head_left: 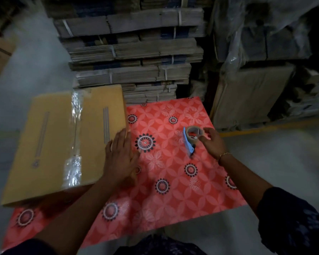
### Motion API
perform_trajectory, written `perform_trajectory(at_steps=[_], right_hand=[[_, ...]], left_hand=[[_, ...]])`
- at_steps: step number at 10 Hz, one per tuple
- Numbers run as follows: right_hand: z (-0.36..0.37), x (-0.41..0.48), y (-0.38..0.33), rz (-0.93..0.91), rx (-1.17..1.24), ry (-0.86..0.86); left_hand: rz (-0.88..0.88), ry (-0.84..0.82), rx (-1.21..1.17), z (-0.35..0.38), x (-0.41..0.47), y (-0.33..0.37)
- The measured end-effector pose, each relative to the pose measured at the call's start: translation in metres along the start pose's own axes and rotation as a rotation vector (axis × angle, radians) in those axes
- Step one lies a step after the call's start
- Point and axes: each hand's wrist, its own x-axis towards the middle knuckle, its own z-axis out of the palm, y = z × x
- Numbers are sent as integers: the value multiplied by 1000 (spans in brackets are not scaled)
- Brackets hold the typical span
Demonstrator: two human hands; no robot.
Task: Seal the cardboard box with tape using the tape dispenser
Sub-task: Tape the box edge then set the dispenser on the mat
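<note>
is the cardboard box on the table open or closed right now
Closed. The cardboard box has its top flaps down flat, and a strip of clear tape runs along the centre seam.

A warehouse: strapped bundles of flattened cartons (pixel 131 50) stacked beside plastic-wrapped goods (pixel 265 34) on concrete floor (pixel 35 57).

Floor: grey concrete (pixel 35 57), dimly lit
Table: red floral cover (pixel 166 199)
Behind: strapped stacks of flattened cartons (pixel 133 52)

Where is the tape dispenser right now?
The tape dispenser lies on the red patterned tabletop, right of the cardboard box, with the right hand touching its tape roll.
</note>
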Motion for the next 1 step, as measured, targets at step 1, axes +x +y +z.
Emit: perform_trajectory(at_steps=[1], right_hand=[[-10, -5, -35, -139, -139, 43]], left_hand=[[72, 75, -5, -31, 13, -4]])
